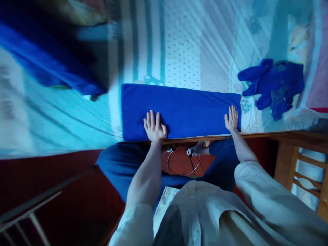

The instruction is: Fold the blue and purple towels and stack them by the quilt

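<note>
A blue cloth [189, 111], folded into a long flat strip, lies along the near edge of the bed. My left hand [154, 126] rests on its left half, palm down with the fingers spread. Near the strip's right end, my right hand [232, 118] lies flat on the cloth, fingers stretched out. Neither hand grips anything. The fabric looks mostly smooth, with slight creases toward the upper right corner.
The bed has a patterned sheet [183, 58]. A crumpled heap of blue fabric [274, 83] lies at the right. A larger blue bundle [51, 58] lies at the upper left. A wooden bed frame [284, 164] stands at the lower right, a metal rack [33, 208] at the lower left.
</note>
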### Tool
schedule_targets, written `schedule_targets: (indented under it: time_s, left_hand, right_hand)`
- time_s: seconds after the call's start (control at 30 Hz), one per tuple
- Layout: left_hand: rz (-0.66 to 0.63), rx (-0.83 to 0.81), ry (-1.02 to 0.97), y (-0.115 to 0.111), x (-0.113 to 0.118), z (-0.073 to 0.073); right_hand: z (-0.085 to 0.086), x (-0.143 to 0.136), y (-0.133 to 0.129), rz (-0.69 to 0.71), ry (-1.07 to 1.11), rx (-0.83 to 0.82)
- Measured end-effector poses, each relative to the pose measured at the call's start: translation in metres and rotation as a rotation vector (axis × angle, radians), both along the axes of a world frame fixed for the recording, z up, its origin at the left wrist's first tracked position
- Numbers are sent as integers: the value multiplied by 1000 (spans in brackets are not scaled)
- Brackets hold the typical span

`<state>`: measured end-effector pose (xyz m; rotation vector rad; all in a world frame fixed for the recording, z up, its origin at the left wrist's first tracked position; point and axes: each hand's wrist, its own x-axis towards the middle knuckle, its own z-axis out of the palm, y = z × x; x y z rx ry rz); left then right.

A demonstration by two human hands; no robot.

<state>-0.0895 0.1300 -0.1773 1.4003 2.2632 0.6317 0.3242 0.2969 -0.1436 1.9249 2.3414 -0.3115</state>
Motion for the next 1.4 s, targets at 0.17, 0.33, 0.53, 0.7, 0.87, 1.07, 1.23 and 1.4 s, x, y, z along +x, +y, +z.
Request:
schedule_targets:
  time_s: [0.17,0.33,0.53,0.7,0.87,1.07,1.23,1.4]
  left_hand:
    - [11,55,-27,4,0,-5]
    - [15,111,-70,5,1,-5]
    - [14,161,-59,7,1,-6]
    - [3,177,-68,7,1,-11]
    - [8,152,-25,6,2,-9]
    - [4,125,15,4,3,-8]
    - [-23,72,56,1,1,-14]
    - [-29,57,81,2,3,-9]
  right_hand:
    - [-2,-1,14,-201,-55,40]
    - [11,-9,27,-288,-47,-11]
    - [15,-69,7,-172,-51,105]
    - [-14,-190,-54,63,121,108]
    - [-31,-256,-81,-34,174,140]
    - [-28,-256,-78,-70,201,119]
    - [-32,-259,-79,-92,182,128]
    - [-31,-258,-80,-86,219,142]
